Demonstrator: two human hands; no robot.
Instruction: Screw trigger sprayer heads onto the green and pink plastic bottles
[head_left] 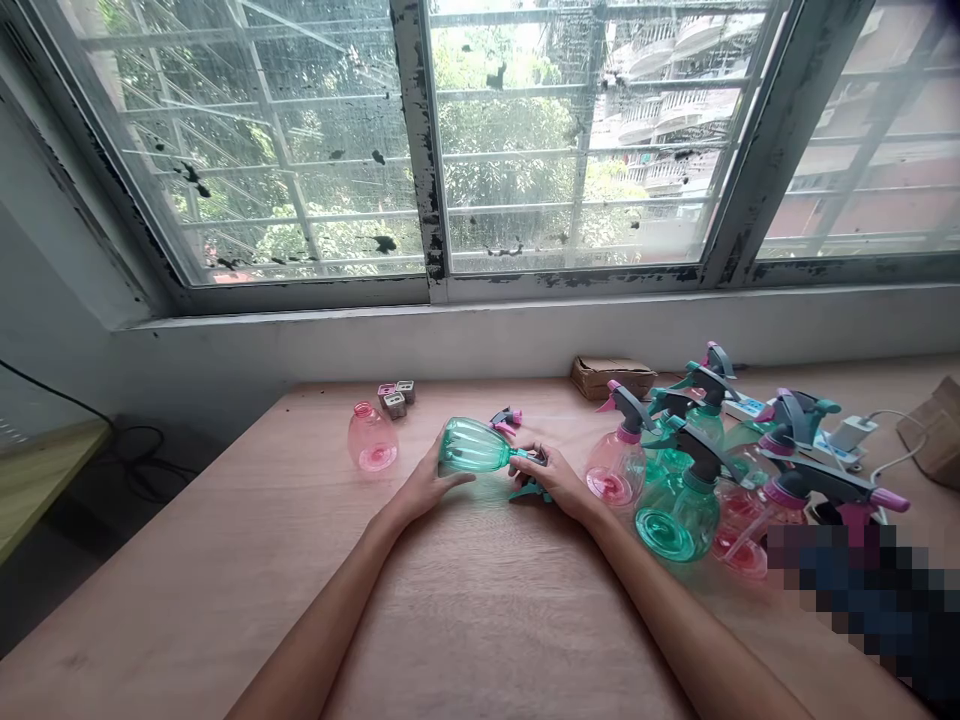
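Observation:
A clear green spray bottle (474, 445) lies tilted on its side in the air above the table, its neck toward the right. My left hand (429, 482) is closed around its base end. At the neck, my right hand (551, 475) grips a dark grey and green spray head (531, 490), partly hidden by the fingers; whether it is screwed on I cannot tell. Just behind lies a loose pink and grey spray head (507, 418). Left of my hands stands a pink bottle (373, 440) with an open neck and no spray head.
Several pink and green bottles with spray heads (679, 515) crowd the right side. Small patterned cubes (394, 400) sit near the back edge, and a brown cardboard box (611, 377) lies by the wall. Behind the bottles are a power strip (840, 450) and a brown bag (934, 430).

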